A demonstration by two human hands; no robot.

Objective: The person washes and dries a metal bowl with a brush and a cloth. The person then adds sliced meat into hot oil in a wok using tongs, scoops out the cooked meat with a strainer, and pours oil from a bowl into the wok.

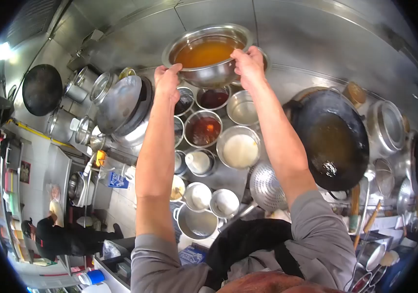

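Observation:
A wide steel bowl point(209, 74) with amber liquid point(206, 52) in it is held up at the back of the counter, near the metal wall. My left hand point(168, 80) grips its left rim with the thumb on top. On the right side of the same rim, my right hand point(249, 66) is closed in a like grip. Below the bowl stand several round containers, among them one with red sauce point(203, 131), one with dark red liquid point(213, 97) and one with a creamy white content point(239, 148). What the bowl's underside touches is hidden.
To the right sits a large black wok point(333, 141) with liquid in it. A perforated strainer point(267, 185) lies near my right forearm. On the left are a stacked wok point(121, 105) and several steel pots. Another person point(74, 239) in dark clothes stands at far left.

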